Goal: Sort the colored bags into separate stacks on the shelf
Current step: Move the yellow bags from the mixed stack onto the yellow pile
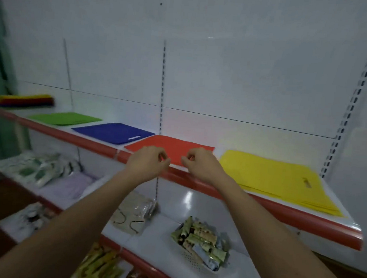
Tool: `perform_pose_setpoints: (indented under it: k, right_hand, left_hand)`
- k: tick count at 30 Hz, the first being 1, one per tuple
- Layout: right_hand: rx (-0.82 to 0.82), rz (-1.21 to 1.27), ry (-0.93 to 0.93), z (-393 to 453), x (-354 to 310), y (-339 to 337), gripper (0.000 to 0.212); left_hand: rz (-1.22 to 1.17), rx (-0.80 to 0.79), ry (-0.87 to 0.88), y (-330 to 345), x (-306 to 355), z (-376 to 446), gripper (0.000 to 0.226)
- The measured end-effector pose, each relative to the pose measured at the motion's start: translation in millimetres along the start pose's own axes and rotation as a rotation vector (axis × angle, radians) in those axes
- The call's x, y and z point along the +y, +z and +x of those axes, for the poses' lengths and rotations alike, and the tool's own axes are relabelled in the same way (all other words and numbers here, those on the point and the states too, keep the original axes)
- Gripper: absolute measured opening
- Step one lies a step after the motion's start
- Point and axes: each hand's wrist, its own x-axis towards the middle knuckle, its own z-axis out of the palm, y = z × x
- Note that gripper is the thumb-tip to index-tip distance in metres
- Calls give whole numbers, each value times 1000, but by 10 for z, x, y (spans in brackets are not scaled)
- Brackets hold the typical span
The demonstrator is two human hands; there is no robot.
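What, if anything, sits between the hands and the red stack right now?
Nothing visible. The left hand and right hand hover at the near edge of the red stack, over the shelf's red front lip, fingers loosely curled and holding nothing.

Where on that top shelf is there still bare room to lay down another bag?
Bare shelf shows between the mixed pile and green bags, and behind the red bags. Blue bags, red and yellow bags lie nearly edge to edge; both hands crowd the red front.
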Motion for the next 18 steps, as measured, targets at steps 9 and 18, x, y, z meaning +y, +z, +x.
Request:
perform_pose_setpoints:
  k: [9, 18]
  right_hand:
    - [-292, 93, -292, 445, -1840, 1249, 30]
    - [-417, 147, -502, 698, -3895, 2698, 33]
  left_hand:
    - [102, 62, -318, -969, -1676, -624, 22]
    - [208, 132, -568, -2005, -3651, -1559, 24]
